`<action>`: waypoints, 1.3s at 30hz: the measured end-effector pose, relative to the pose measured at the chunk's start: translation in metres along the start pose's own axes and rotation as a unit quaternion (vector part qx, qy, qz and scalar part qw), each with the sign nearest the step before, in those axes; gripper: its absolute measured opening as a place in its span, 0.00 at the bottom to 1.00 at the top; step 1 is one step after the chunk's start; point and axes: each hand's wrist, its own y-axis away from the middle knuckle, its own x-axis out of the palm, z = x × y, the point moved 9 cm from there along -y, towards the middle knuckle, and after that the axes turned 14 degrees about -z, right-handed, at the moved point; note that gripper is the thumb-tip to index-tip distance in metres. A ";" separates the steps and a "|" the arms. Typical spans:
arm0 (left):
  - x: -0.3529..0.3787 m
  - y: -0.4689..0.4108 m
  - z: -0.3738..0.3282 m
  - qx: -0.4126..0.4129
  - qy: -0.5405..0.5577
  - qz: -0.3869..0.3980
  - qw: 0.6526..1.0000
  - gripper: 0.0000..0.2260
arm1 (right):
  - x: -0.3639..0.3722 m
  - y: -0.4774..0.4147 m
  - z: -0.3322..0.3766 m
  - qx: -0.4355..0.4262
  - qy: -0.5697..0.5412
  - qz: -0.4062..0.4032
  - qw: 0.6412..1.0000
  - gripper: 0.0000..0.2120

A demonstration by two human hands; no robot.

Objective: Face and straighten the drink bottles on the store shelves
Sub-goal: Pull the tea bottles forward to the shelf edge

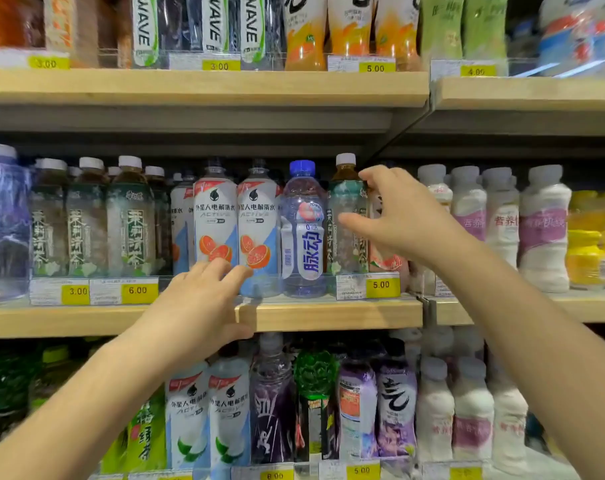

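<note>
On the middle shelf (328, 315) stand two white electrolyte bottles with orange fruit (215, 216), a clear blue-capped bottle (303, 230) and a white-capped jasmine tea bottle (346, 216). My left hand (204, 299) rests at the shelf's front edge, fingers spread over the base of the left electrolyte bottle, holding nothing. My right hand (398, 216) is raised in front of the tea bottle with fingers apart, fingertips near its shoulder; a bottle behind the hand is mostly hidden. I cannot tell whether the fingers touch the tea bottle.
More jasmine tea bottles (86, 220) fill the left of the middle shelf, white milk-drink bottles (502, 216) the right. Yellow price tags (380, 285) line the shelf fronts. The upper shelf (207, 86) and lower rows (363, 410) are packed with bottles.
</note>
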 end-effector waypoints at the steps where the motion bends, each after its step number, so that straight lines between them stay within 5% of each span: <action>1: 0.001 -0.001 0.001 0.001 -0.001 0.003 1.000 0.37 | 0.001 -0.006 -0.001 -0.001 -0.001 -0.012 1.000 0.38; 11: 0.003 -0.001 0.002 -0.013 0.038 -0.017 0.999 0.36 | 0.013 -0.038 -0.002 0.032 0.008 -0.042 0.999 0.31; 16: 0.004 -0.003 0.003 -0.019 0.040 -0.019 0.999 0.36 | 0.014 -0.053 -0.002 0.076 0.041 -0.025 0.996 0.33; 22: 0.005 0.000 0.004 -0.021 0.048 -0.026 0.998 0.36 | 0.023 -0.067 0.001 0.082 0.089 0.033 0.992 0.23; 39: 0.006 0.001 0.005 -0.019 0.055 -0.039 0.998 0.36 | 0.013 -0.045 0.003 0.019 -0.044 0.034 0.998 0.40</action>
